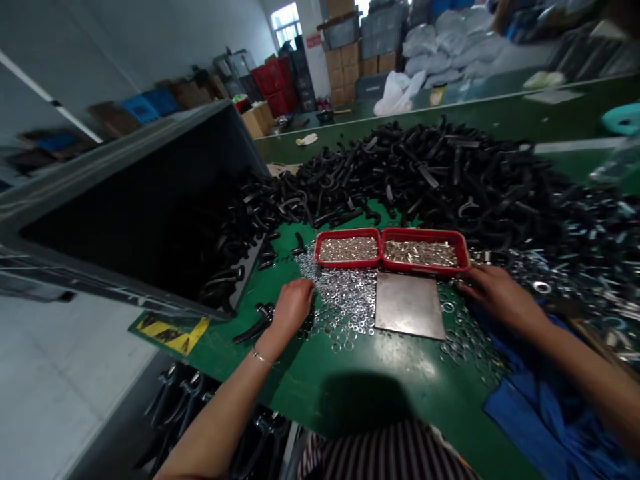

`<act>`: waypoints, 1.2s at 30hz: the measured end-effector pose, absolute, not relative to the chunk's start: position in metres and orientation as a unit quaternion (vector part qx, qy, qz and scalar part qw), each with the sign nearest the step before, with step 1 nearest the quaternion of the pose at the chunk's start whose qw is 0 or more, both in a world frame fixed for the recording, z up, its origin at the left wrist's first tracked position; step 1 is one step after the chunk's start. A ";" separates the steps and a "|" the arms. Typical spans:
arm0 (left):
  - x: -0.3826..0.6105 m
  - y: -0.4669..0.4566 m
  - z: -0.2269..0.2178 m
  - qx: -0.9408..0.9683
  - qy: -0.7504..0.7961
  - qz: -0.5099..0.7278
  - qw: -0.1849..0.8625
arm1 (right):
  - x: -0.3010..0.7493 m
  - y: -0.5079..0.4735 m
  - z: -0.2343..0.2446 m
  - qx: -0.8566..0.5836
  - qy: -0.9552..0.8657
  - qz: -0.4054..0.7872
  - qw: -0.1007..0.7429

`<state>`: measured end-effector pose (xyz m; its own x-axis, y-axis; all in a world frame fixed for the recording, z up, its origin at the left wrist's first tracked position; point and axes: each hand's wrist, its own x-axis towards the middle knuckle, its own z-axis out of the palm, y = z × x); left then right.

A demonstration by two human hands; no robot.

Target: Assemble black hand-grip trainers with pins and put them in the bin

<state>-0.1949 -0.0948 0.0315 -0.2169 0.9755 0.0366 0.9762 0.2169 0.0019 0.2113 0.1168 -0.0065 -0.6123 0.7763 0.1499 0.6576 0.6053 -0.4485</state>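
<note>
My left hand [291, 308] rests knuckles-up on the green table [350, 380], fingers curled down over a black curved part [255, 328] at the left edge of a spread of small silver washers [345, 303]. My right hand [493, 290] lies by the right end of the red trays [393, 250], fingers bent onto the washers there; what they pinch is hidden. A flat grey metal plate [409, 305] lies between the two hands.
A big heap of black curved parts [450, 173] fills the table behind the trays. A dark open bin [135, 213] stands at the left. Blue cloth [545, 407] lies at the right front. Boxes and bags stand far back.
</note>
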 end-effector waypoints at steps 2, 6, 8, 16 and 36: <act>-0.202 -0.097 0.038 -0.610 -0.792 -0.011 0.031 | 0.215 0.113 -0.004 -0.437 -0.863 0.171 0.187; -0.196 -0.100 0.031 -0.636 -0.770 0.049 -0.013 | 0.214 0.080 0.011 -0.543 -0.762 0.274 0.223; -0.187 -0.099 0.020 -0.634 -0.771 0.054 -0.028 | 0.209 0.058 0.014 -0.555 -0.713 0.365 0.225; -0.168 -0.085 0.000 -0.602 -0.797 0.034 -0.020 | 0.173 0.005 -0.010 -0.428 -0.489 0.678 0.343; -0.144 -0.077 -0.020 -0.524 -0.776 -0.329 -0.118 | 0.169 0.039 -0.045 -0.285 -0.376 0.787 0.398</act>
<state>-0.1435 -0.0769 -0.0197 -0.4224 0.8919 0.1614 0.7363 0.2339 0.6350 0.1693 0.0387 -0.0451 -0.5213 0.8402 -0.1495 -0.4111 -0.4007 -0.8188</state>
